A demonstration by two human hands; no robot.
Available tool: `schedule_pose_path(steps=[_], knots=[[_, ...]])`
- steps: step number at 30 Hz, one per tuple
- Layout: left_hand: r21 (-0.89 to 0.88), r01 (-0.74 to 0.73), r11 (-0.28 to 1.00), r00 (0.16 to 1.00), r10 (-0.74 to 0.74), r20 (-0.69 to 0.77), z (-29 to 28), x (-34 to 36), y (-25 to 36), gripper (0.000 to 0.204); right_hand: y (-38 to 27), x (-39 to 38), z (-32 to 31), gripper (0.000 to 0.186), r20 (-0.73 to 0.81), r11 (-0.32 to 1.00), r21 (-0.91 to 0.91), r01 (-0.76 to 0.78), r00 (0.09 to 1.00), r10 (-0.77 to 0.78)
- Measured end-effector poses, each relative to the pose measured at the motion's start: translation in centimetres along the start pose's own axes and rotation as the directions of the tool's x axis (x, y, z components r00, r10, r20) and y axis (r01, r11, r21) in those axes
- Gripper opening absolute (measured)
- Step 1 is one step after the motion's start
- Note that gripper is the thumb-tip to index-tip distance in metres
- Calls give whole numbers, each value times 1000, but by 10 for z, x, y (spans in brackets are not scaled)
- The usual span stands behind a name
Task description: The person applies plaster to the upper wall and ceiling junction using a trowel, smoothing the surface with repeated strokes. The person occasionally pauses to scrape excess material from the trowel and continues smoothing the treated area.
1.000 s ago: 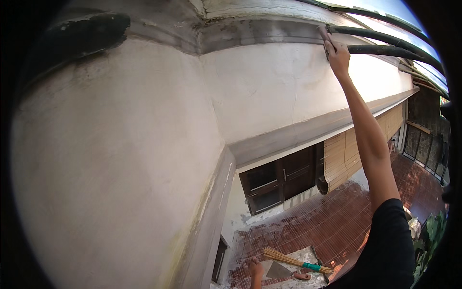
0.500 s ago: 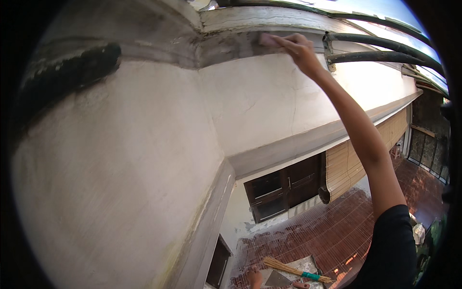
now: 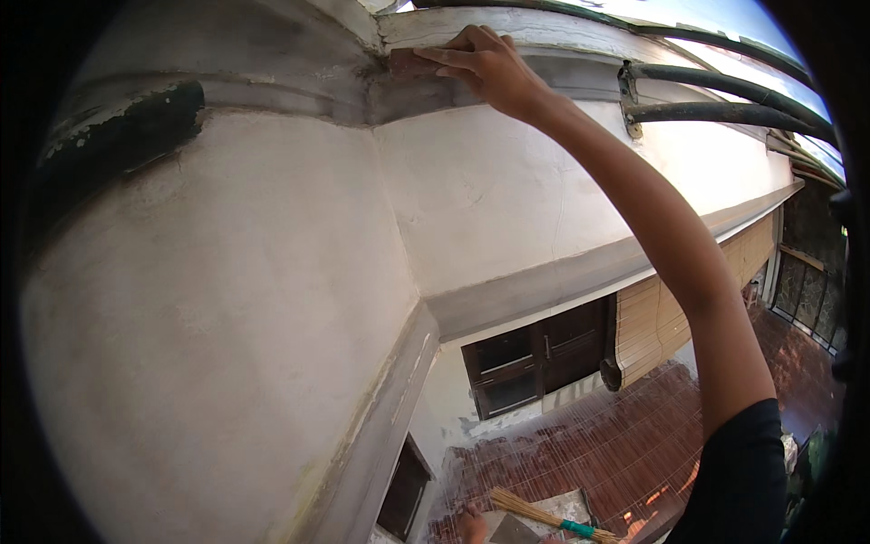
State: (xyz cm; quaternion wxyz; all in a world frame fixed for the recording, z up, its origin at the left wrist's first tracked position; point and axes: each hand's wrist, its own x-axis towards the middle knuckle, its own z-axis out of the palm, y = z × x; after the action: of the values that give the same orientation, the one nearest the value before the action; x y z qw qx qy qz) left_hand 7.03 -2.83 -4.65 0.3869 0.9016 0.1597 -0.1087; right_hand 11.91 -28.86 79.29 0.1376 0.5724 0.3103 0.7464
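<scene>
Head view: right hand [image 3: 494,77] gripping a brown block [image 3: 412,63] has moved nearer the corner [image 3: 372,107]; left hand [image 3: 472,526] grip unclear.

The right hand [image 3: 498,74] holds a brown pad [image 3: 408,63] on the grey wall strip [image 3: 578,80], just beside its inside corner. The left hand [image 3: 472,525] is near a straw broom [image 3: 536,511] lying across a pale board [image 3: 569,504].

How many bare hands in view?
2. Right hand: upper centre, holding a reddish-brown flat block at the grey wall moulding. Left hand: bottom edge, left of the tan stick broom with green binding.
</scene>
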Motion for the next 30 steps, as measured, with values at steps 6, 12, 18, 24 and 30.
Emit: schedule_pose_path(steps=[6, 12, 18, 24, 30], knots=[[-73, -58, 996, 997, 62, 51, -14, -18, -9, 56, 33, -71, -56, 41, -45, 906, -183, -382, 924, 380], [-117, 117, 986, 971, -89, 220, -31, -18, 20, 52, -18, -26, -42, 45, -129, 995, -56, -85, 989, 78], [-112, 106, 988, 992, -97, 77, -21, -25, 14, 50, -4, -2, -8, 51, 37, 948, -310, 73, 997, -65], [-68, -23, 997, 995, 29, 92, -20, -17, 6, 51, 49, -56, -75, 42, 59, 977, -202, -68, 995, 82], [-71, 27, 997, 990, -17, 143, -15, -8, 3, 53, -3, -8, -61, 41, 97, 997, -17, -78, 992, 79]])
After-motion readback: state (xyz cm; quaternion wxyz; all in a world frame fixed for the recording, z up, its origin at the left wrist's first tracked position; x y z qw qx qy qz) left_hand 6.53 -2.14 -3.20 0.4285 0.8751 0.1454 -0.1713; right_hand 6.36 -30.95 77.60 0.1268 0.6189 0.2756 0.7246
